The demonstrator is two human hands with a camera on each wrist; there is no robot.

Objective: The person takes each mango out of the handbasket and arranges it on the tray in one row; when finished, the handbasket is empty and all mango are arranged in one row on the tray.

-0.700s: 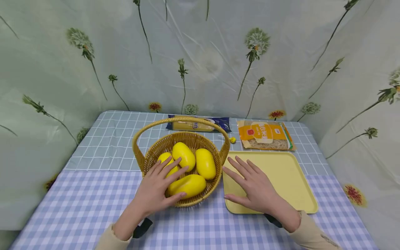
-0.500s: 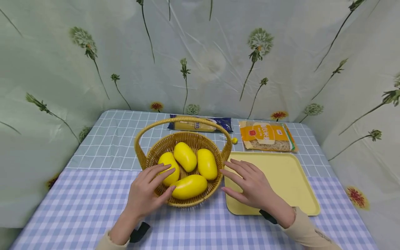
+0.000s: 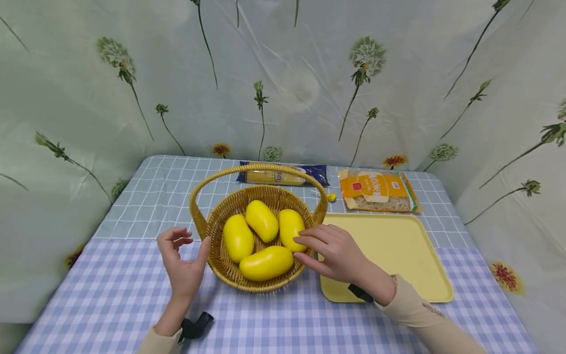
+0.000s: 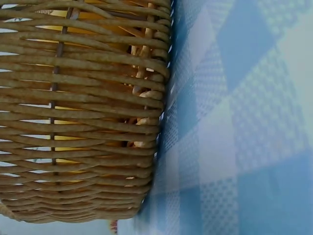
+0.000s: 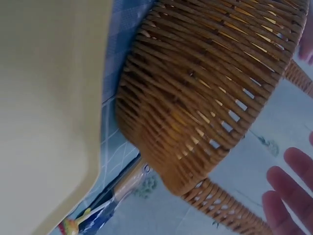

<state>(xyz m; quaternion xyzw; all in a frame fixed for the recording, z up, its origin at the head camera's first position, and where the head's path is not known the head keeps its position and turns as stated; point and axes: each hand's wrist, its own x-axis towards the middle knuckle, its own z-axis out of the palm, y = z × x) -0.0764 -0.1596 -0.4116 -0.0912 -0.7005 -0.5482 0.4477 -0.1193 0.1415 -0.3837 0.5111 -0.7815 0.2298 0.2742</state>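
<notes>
Several smooth yellow mangoes (image 3: 267,263) lie in a round wicker basket (image 3: 247,282) with a tall arched handle (image 3: 258,167). To the left of the basket is my left hand (image 3: 182,263), fingers bent and thumb apart, its thumb tip beside the rim; nothing is in its grasp. My right hand (image 3: 338,250) reaches over the basket's right rim, fingers relaxed, with its fingertips at the rightmost mango (image 3: 289,226); whether they touch it I cannot tell. In the right wrist view, some fingertips (image 5: 288,191) show beside the basket's woven side (image 5: 195,93).
A pale yellow tray (image 3: 398,260) stands right of the basket, partly under my right forearm. Behind lie a blue-ended noodle pack (image 3: 283,175), an orange food bag (image 3: 379,191) and a small yellow item (image 3: 331,197). A flowered curtain (image 3: 292,73) closes off the back.
My left hand has moved left, from over the mangoes to outside the basket, its fingers bending. My right hand has shifted left from over the tray to the rightmost mango. The basket stays put.
</notes>
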